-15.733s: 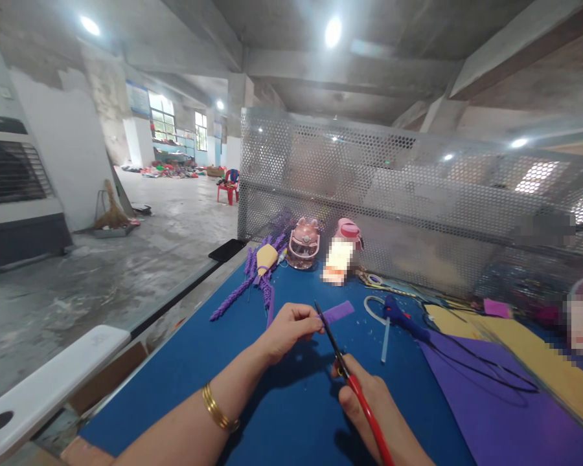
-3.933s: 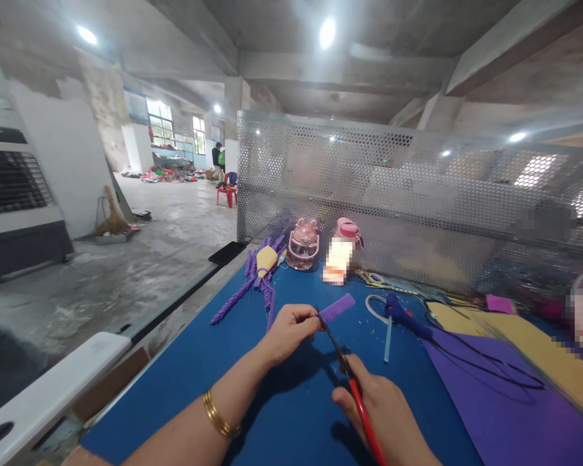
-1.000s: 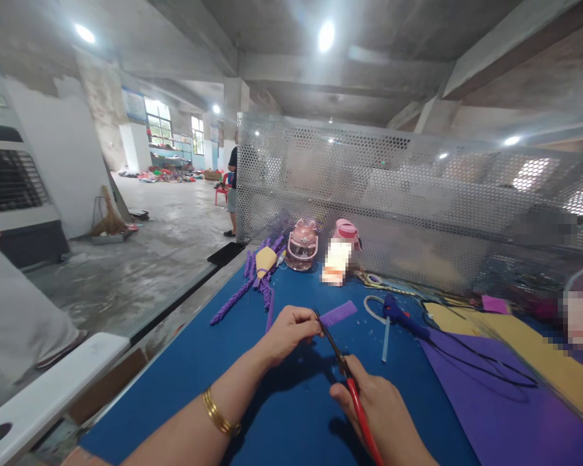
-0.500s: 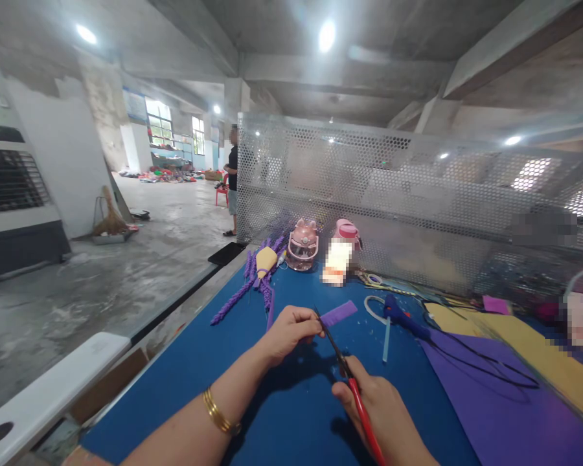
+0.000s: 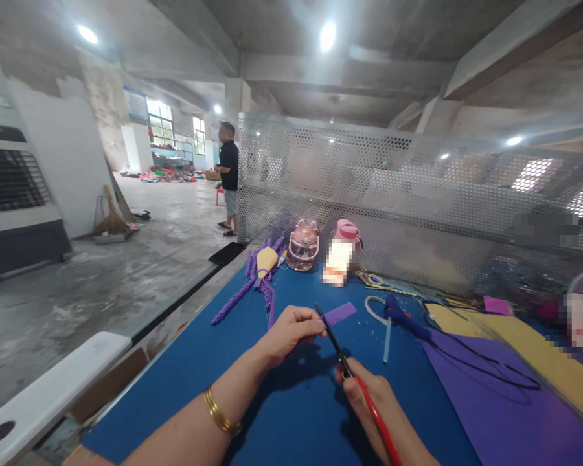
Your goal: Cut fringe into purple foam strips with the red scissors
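My left hand [image 5: 296, 330] is closed, pinching one end of a short purple strip [image 5: 341, 314] above the blue table [image 5: 276, 414]. Red-handled scissors [image 5: 376, 414] are gripped in my right hand [image 5: 376, 391]. Their dark blades cross the strip close to my left fingertips and look nearly closed. The strip's far end sticks out to the right beyond the blades; whether its edge is cut cannot be made out. Beyond my left hand lies a bundle of purple fuzzy stems with a yellow wrap [image 5: 266, 262].
At the back stand a pink helmet-shaped item [image 5: 304, 244] and a pink bottle [image 5: 348, 232], before a perforated metal screen [image 5: 320, 162]. A blue glue gun [image 5: 403, 317] with a black cord lies right, beside purple sheets [image 5: 495, 382]. A person [image 5: 228, 175] stands beyond the screen's left end.
The scissor blades have come closer together and my right thumb has closed in on the handle. My left hand stays nearly still. The person in the background has stepped left into fuller view.
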